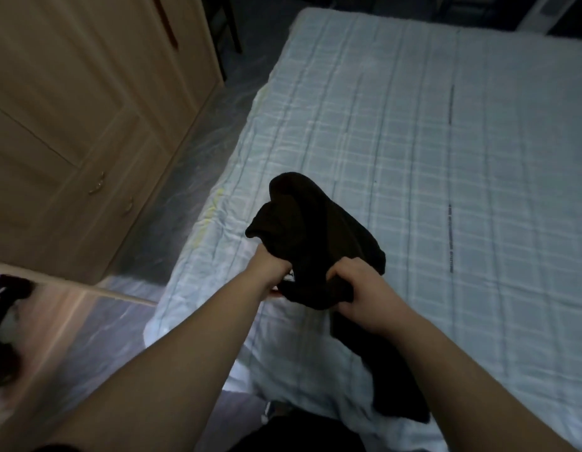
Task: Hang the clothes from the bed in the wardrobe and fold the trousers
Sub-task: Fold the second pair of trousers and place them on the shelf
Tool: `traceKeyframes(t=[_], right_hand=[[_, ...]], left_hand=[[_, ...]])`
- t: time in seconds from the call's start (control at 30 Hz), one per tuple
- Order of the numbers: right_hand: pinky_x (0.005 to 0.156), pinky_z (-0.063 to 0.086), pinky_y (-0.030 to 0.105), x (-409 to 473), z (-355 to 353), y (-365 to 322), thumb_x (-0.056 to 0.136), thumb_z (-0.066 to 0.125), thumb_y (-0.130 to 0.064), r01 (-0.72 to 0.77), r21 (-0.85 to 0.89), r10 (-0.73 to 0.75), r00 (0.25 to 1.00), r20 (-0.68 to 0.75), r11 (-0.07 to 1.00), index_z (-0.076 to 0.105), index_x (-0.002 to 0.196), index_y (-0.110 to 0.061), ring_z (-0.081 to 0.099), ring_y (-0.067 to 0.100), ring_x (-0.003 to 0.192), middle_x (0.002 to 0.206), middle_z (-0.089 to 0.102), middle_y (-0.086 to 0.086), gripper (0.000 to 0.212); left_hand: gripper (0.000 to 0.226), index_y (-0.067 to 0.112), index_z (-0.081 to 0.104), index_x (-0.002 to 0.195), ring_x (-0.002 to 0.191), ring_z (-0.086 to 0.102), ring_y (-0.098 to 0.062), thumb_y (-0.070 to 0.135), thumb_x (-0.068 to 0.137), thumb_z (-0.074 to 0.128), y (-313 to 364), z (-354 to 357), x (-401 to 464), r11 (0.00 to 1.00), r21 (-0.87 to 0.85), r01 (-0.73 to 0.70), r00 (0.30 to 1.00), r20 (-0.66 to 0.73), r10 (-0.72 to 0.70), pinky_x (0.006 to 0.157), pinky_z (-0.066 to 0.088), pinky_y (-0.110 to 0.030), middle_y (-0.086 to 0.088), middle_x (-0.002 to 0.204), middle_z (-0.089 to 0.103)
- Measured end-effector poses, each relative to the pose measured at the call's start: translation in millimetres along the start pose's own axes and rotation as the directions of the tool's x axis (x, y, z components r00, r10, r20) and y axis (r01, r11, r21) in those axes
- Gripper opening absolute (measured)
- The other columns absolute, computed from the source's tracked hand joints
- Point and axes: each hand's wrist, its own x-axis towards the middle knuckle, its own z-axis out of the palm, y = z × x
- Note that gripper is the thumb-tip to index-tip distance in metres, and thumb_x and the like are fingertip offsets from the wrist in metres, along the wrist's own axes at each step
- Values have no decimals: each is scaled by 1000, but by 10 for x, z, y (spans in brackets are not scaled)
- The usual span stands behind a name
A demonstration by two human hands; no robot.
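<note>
Over the near edge of the bed, both hands bunch a black garment.

Left hand and right hand each have a tight, fingers-curled grip on the black garment, held above the checked sheet, one end trailing down. Beyond, at left, stands the closed wooden wardrobe.

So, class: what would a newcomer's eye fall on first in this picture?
The bunched black fabric garment, gripped by the left hand and the right hand at centre. It stands out against the pale blue checked bed sheet behind; the beige wooden wardrobe fills the left.
</note>
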Motion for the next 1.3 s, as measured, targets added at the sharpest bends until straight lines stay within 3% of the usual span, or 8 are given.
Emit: traceKeyframes(t=[0.3, 0.47, 0.6, 0.67, 0.83, 1.1, 1.2, 1.3], right_hand=[[88, 45, 35, -393, -453, -799, 65, 66, -57, -108, 14, 108, 965, -239, 994, 44, 103, -52, 52, 18, 96, 100, 53, -8, 45], [90, 44, 31, -468, -1075, -1299, 81, 71, -38, -52, 12, 53, 952, -301, 999, 50, 106, -42, 52, 12, 101, 103, 56, -7, 33], [75, 38, 11, -508, -1627, -1608, 83, 76, -30, -23, 81, 58, 886, -459, 996, 59, 89, -37, 56, 1, 92, 93, 60, -10, 19], [79, 40, 15, -548, -1868, -1714, 85, 75, -26, 38, 117, 28, 855, -518, 992, 65, 91, -31, 56, 0, 95, 91, 63, -15, 13], [88, 50, 26, -788, -2418, -1814, 91, 69, -29, 146, 236, 17, 818, -575, 961, 66, 102, -42, 62, -2, 97, 100, 69, -19, 17], [70, 52, 30, -1382, -3155, -1663, 94, 65, -9, 299, 304, -55, 789, -612, 904, 58, 77, -26, 61, 8, 74, 75, 60, -8, 25], [81, 56, 47, -1463, -3330, -1610, 91, 64, -10, 315, 340, -55, 800, -598, 886, 58, 89, -10, 63, 21, 82, 84, 62, 9, 7], [89, 57, 45, -1447, -3454, -1591, 91, 61, -11, 286, 258, -84, 803, -590, 923, 64, 102, -24, 67, 18, 99, 99, 68, 0, 16]], left_hand=[[58, 35, 42, 133, 72, 59, -16, 0, 87, 52, 325, -476, -1000, 926, 36, -376, 922, 108, 371, 58, 49, -29, -3, 98, 61], [62, 25, 49, 141, 84, 64, -11, -4, 86, 55, 861, -638, -1527, 842, 176, -509, 860, 146, 489, 57, 48, -16, -2, 107, 66], [61, 36, 55, 131, 93, 70, -24, 1, 81, 58, 1378, -601, -2001, 735, 255, -629, 778, 206, 594, 73, 60, -43, -6, 108, 69], [58, 40, 55, 128, 102, 69, -23, 3, 83, 59, 1637, -510, -2264, 671, 303, -677, 736, 256, 627, 84, 58, -46, -3, 114, 68], [50, 42, 62, 119, 90, 69, -9, 4, 87, 60, 2160, -94, -2896, 526, 337, -781, 625, 390, 677, 70, 54, -24, 8, 105, 70], [56, 24, 64, 117, 70, 67, -15, -18, 86, 43, 2676, 500, -3303, 505, 162, -848, 522, 423, 741, 54, 51, -26, -3, 106, 70], [63, 23, 65, 117, 80, 71, -17, -22, 81, 40, 2813, 653, -3327, 487, 102, -867, 486, 381, 786, 61, 54, -28, -6, 113, 67], [66, 26, 65, 119, 87, 70, -24, -21, 80, 40, 2914, 739, -3381, 480, 87, -873, 471, 402, 785, 66, 56, -32, -8, 116, 67]])
